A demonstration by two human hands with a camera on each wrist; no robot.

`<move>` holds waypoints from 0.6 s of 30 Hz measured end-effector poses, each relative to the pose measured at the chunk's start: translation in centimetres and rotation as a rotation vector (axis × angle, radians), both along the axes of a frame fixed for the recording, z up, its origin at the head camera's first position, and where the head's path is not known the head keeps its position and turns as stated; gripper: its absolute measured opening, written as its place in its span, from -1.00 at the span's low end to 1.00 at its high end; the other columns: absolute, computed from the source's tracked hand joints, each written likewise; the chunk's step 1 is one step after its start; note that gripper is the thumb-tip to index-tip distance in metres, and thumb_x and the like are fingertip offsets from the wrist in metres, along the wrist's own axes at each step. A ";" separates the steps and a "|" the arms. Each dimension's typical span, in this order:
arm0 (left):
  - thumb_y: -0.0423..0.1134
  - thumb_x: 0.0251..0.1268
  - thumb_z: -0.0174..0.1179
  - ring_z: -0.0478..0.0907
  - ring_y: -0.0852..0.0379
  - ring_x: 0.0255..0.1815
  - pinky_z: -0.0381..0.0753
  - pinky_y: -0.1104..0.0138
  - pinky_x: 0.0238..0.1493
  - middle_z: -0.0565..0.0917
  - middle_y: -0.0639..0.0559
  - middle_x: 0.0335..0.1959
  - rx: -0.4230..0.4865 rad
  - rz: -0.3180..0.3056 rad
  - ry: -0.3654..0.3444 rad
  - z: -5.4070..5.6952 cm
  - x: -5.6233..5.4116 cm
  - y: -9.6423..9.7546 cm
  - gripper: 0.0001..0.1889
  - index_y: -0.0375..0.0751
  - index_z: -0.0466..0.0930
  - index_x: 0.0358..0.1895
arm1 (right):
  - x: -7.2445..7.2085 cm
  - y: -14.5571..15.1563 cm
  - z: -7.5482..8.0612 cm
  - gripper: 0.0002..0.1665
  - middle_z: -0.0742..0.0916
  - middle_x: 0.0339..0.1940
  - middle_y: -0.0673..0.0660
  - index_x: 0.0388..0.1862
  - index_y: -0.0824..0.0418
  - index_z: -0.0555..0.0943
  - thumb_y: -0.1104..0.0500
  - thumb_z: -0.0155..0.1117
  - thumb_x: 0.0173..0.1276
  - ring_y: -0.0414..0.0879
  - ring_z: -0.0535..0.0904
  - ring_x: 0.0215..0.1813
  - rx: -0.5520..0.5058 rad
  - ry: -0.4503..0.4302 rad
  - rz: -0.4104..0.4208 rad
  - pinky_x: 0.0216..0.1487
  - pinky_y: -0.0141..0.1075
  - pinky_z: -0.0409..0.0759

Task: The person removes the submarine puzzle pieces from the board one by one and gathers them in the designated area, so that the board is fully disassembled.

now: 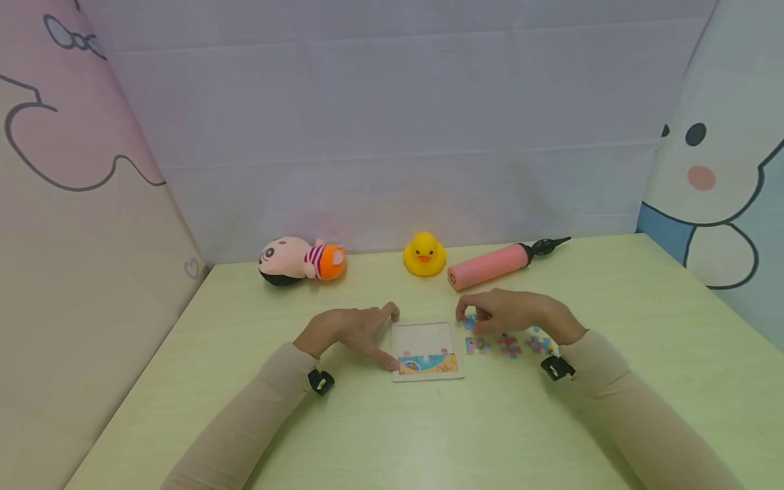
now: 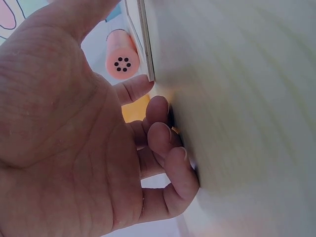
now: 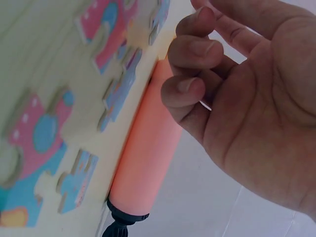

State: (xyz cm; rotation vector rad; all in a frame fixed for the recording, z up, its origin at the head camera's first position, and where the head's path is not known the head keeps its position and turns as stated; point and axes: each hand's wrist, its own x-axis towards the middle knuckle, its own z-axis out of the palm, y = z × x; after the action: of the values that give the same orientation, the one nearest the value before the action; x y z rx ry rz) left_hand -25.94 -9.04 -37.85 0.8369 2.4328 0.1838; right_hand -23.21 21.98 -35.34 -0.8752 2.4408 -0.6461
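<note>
A square wooden puzzle tray (image 1: 427, 335) lies flat on the table, with joined pieces (image 1: 427, 363) of a blue and sandy beach picture along its near side. My left hand (image 1: 361, 331) holds the tray's left side, thumb at the near part and index finger bent at the far corner. Its other fingers (image 2: 165, 140) curl down against the table. My right hand (image 1: 507, 309) hangs over loose pieces right of the tray, fingers bent, thumb and index finger apart. Below them sits a blue puzzle piece (image 1: 469, 322). Several pink and blue pieces (image 3: 42, 131) lie beside it.
Along the back stand a yellow rubber duck (image 1: 424, 255) and, left of it, a lying plush doll (image 1: 300, 260). A pink hand pump (image 1: 490, 266) with a black nozzle lies behind my right hand. A pale cloth wall (image 1: 392, 136) closes off the table's back.
</note>
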 end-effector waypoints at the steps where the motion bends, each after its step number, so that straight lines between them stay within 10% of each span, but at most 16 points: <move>1: 0.33 0.07 0.38 0.47 0.04 -0.05 0.44 0.15 0.03 0.45 0.01 -0.07 0.000 0.001 0.000 0.1 0.0 0.0 -0.12 0.08 0.10 0.32 | 0.1 -0.2 0.0 -0.74 0.53 -0.53 0.00 0.08 0.11 0.52 0.25 0.22 0.45 -0.18 0.38 -0.58 0.003 -0.012 -0.005 -0.38 -0.32 0.41; 18: 0.34 0.04 0.39 0.49 0.04 -0.04 0.44 0.13 0.05 0.47 0.02 -0.01 -0.010 0.031 0.011 0.1 0.2 0.2 -0.12 0.12 0.11 0.31 | 1.5 -3.7 -0.5 -0.67 0.40 -0.61 -0.09 0.11 0.11 0.53 0.35 0.18 0.41 -0.26 0.29 -0.57 0.021 0.030 0.106 -0.41 -0.39 0.29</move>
State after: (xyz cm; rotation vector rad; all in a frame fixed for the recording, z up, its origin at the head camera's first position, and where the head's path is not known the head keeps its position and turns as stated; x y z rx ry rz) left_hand -25.74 -8.84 -37.75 0.7985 2.4558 0.1794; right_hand -21.70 18.26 -35.86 -1.0049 2.4041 -0.5726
